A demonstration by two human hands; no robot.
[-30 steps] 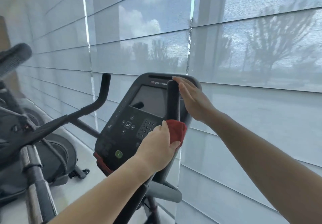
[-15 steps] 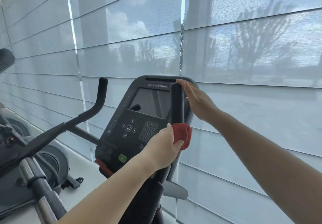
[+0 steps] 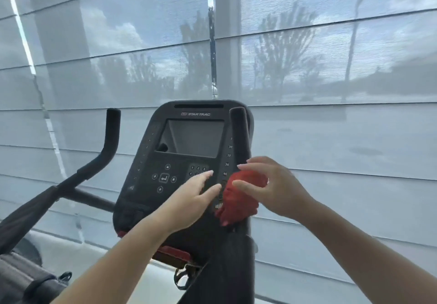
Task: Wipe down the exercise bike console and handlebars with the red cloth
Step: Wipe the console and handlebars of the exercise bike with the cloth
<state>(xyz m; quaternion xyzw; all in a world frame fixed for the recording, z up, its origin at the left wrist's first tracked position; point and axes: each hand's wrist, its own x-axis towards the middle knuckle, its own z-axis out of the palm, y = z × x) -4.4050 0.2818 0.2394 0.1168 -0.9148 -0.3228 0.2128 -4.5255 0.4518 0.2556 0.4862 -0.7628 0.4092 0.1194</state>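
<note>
The cloth (image 3: 238,199) is red and bunched into a crumpled wad with a ragged lower edge. It lies against the right bar (image 3: 238,133), at the console's (image 3: 146,161) right edge, low beside the printed numbers. The right grip (image 3: 279,190) holds it, thumb pressed on its front and fingers curled over its top. The left grip (image 3: 189,199) is open, its fingers straight and laid over the console face just left of the cloth, covering part of the keypad (image 3: 197,169). The console is black, with a dark screen (image 3: 191,138) under a brand name and round buttons to the keypad's left. The left bar (image 3: 112,133) rises well apart on the other side, then bends down and out of view at the left edge. A red strip (image 3: 173,251) runs under the console, and a dark strap (image 3: 182,277) hangs below it. Grey blinds (image 3: 331,138) fill the wall behind, with tree shapes and sky showing through them. Part of another dark machine (image 3: 21,277) is cut off at the lower left corner. The right bar below the cloth is hidden by both the cloth and the right grip. The cloth's folds are blurred, so whether the left fingertips touch it cannot be told.
</note>
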